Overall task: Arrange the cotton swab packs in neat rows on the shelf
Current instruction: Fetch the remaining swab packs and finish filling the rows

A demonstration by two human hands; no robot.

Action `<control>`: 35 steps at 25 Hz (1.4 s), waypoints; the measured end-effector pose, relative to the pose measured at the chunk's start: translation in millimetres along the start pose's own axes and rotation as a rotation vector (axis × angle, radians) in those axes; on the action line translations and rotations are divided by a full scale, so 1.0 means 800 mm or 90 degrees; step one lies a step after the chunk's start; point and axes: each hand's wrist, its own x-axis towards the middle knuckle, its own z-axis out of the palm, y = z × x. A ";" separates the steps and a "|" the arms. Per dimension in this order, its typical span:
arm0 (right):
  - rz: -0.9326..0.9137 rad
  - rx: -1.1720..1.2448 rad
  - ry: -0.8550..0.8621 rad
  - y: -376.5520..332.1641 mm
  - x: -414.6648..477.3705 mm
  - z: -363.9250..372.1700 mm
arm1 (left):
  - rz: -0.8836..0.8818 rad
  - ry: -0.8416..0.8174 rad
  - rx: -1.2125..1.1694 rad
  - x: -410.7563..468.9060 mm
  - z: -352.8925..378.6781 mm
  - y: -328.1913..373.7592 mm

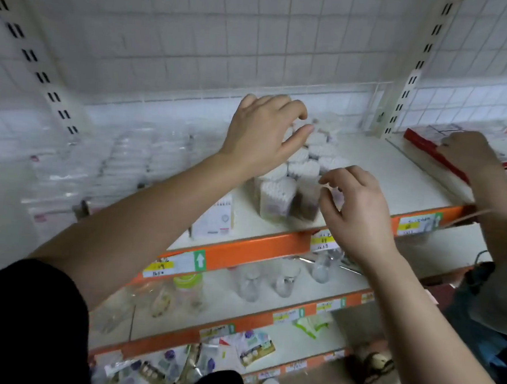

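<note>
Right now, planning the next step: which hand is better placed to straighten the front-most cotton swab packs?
Likely right. The right hand sits beside the front cotton swab packs near the shelf edge; the left hand hovers over the back ones.

The cotton swab packs [276, 196] are clear, glossy plastic over soft white cotton tips. The shelf [397, 172] looks like smooth, matt cream-painted metal, its front strip [242, 248] glossy orange (paper price labels [178, 264] stuck on it). Behind, the wire grid [197, 38] is white-coated metal. The jars [250, 284] are clear and shiny.
</note>
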 end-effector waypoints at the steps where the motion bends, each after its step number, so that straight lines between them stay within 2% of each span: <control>1: -0.016 0.011 -0.005 -0.018 -0.007 0.002 | -0.013 0.013 0.003 -0.024 -0.021 0.004; 5: -0.069 0.047 -0.024 -0.093 -0.026 0.020 | -0.098 0.062 0.037 -0.111 -0.098 0.007; 9: -0.117 0.125 -0.067 -0.182 -0.035 0.047 | -0.231 0.115 0.057 -0.185 -0.170 0.000; 16: -0.209 0.214 -0.138 -0.342 -0.049 0.117 | -0.439 0.193 0.078 -0.316 -0.288 -0.055; 23: -0.241 0.289 -0.151 -0.559 -0.062 0.217 | -0.516 0.167 0.182 -0.466 -0.449 -0.187; 27: -0.216 0.339 -0.170 -0.659 -0.070 0.274 | -0.525 0.085 0.212 -0.536 -0.506 -0.258; 31: -0.203 0.339 -0.199 -0.724 -0.065 0.326 | -0.533 0.026 0.232 -0.590 -0.540 -0.331; 35: -0.214 0.325 -0.233 -0.750 -0.051 0.372 | -0.565 0.022 0.213 -0.623 -0.536 -0.380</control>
